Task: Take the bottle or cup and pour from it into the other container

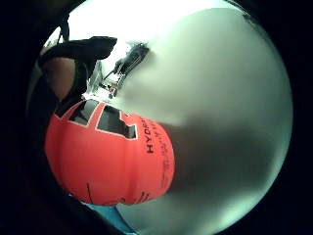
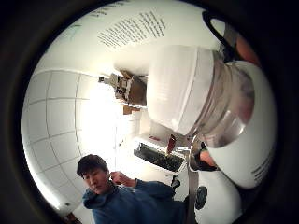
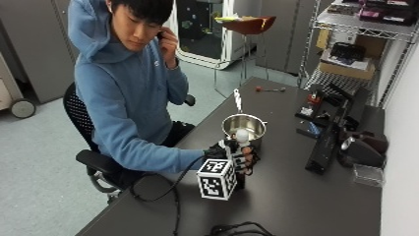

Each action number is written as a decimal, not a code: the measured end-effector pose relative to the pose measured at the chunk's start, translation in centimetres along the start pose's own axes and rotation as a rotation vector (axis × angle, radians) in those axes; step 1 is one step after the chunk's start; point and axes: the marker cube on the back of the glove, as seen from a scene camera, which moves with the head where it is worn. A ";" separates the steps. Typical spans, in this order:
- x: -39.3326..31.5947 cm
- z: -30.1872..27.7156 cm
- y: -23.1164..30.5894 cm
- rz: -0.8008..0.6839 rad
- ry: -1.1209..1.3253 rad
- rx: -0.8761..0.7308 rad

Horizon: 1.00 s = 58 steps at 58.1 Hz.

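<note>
The fingers (image 3: 247,156) of the gloved right hand (image 3: 234,156) are curled round a bottle (image 3: 240,147) with a white cap and an orange label, which is held upright above the dark worktop (image 3: 308,196). Just beyond the bottle, a metal pot (image 3: 243,127) is set on the worktop, near its middle.
</note>
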 end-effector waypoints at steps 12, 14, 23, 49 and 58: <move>-2.2 0.6 -0.5 -0.026 0.044 -0.031; -2.6 0.6 -0.6 -0.027 0.049 -0.032; -4.2 1.1 -0.8 -0.047 0.165 -0.092; -15.8 2.9 -5.2 -0.126 1.187 -0.505; -17.5 6.0 -5.8 -0.169 1.603 -0.654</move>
